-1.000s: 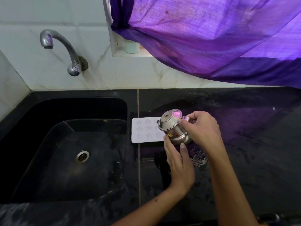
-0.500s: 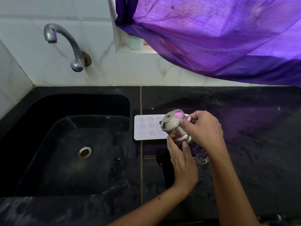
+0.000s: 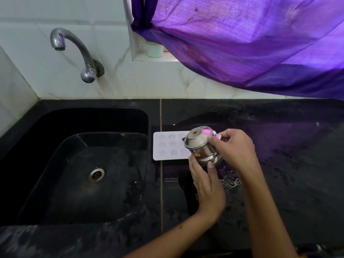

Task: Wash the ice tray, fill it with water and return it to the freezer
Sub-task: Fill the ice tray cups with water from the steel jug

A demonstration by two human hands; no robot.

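Observation:
A white ice tray (image 3: 167,146) with star-shaped moulds lies flat on the black counter, just right of the sink. Its right end is hidden behind a small steel pot (image 3: 202,148), which is tilted toward the tray with its base facing me. My right hand (image 3: 234,148) grips the pot at its rim from the right. From below, my left hand (image 3: 206,185) props up the pot's side with its fingertips. No stream of water is visible between pot and tray.
The black sink (image 3: 89,164) with a steel drain (image 3: 96,174) lies left of the tray. A chrome tap (image 3: 74,51) sticks out of the white tiled wall. A purple curtain (image 3: 251,38) hangs over the counter's back right. Water drops wet the counter (image 3: 279,164).
The pot stays tilted over the tray's right end in both hands. Only the view shifts a little; the hands hold about the same pose.

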